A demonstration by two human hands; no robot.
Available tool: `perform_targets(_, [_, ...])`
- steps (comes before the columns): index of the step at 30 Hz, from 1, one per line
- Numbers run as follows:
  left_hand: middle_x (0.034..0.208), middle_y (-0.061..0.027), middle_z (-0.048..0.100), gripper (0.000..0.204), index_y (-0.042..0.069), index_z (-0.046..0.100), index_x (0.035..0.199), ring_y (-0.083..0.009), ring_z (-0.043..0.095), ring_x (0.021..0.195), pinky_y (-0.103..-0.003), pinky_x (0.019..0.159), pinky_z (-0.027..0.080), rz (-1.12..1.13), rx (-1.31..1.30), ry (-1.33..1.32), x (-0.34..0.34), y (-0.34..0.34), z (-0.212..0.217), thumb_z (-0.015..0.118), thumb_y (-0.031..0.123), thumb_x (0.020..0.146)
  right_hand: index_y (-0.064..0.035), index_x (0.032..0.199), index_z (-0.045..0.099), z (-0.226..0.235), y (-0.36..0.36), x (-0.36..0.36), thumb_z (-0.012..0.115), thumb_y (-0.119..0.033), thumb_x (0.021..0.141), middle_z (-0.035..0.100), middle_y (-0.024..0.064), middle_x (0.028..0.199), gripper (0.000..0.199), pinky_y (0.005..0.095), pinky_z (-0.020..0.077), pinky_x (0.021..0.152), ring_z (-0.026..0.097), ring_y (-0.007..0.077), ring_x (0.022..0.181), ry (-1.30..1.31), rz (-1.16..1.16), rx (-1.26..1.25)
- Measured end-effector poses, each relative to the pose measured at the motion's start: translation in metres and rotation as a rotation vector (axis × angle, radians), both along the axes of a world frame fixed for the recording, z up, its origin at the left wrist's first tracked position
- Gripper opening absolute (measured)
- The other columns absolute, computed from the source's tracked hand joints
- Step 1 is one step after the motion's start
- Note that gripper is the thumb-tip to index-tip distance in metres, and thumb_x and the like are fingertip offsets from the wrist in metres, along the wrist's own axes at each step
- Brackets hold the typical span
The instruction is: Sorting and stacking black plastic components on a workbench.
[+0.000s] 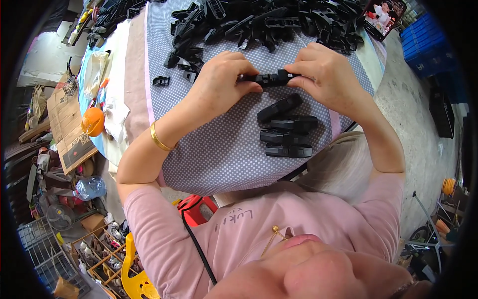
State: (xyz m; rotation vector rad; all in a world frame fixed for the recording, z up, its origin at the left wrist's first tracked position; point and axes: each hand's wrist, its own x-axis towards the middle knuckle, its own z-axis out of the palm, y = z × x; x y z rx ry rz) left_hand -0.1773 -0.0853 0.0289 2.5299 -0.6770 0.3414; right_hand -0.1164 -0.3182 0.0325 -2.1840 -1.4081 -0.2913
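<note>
Between my two hands, above the dotted grey tablecloth (214,159), is a long black plastic part (270,79). My left hand (221,79) pinches its left end, and my right hand (323,74) grips its right end between thumb and fingers. The fingers cover both ends. Just below, several similar black plastic pieces (286,136) lie in a stack near the table's front edge, the topmost one (280,107) slanted. Beyond my hands spreads a large heap of loose black plastic parts (279,22). A small black piece (161,80) lies apart, left of my left hand.
An orange (93,122) and crumpled white plastic (116,117) sit at the table's left side. A picture card (383,19) stands at the far right edge. Blue crates (425,42) are on the floor to the right. A cardboard box (67,124) and water bottle (90,188) lie left.
</note>
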Motion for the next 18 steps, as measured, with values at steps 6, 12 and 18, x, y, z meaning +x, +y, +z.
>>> perform_targets(6, [0.077,-0.0085,0.061,0.022,0.0,0.07,0.081,-0.0257,0.057,0.079,-0.035,0.072,0.047,-0.007,-0.113,0.11,-0.001,-0.006,-0.006,0.078,0.016,0.069,-0.0019,0.09,0.07,-0.011,0.016,0.001,0.075,-0.012,0.07,0.062,0.0085,0.081,0.024,0.0337,0.0467,0.065,0.057,0.0256,0.077,0.044,0.087,0.046])
perform_targets(12, [0.081,-0.007,0.061,0.024,0.003,0.072,0.085,-0.0239,0.054,0.085,-0.035,0.076,0.045,-0.156,-0.099,0.1,0.004,-0.008,-0.007,0.077,0.023,0.073,-0.0066,0.105,0.069,-0.005,0.013,0.047,0.071,-0.018,0.08,0.067,0.0073,0.098,0.028,0.0325,0.0501,0.073,0.061,0.021,0.088,0.054,0.007,0.098])
perform_targets(18, [0.089,-0.0071,0.062,0.021,0.005,0.072,0.092,-0.0233,0.052,0.092,-0.034,0.078,0.046,-0.16,-0.162,0.171,0.001,-0.003,-0.008,0.073,0.022,0.079,-0.011,0.123,0.059,-0.018,0.015,0.079,0.068,-0.013,0.079,0.064,0.0095,0.096,0.046,0.0341,0.0512,0.08,0.061,0.0237,0.087,-0.269,-0.38,-0.094])
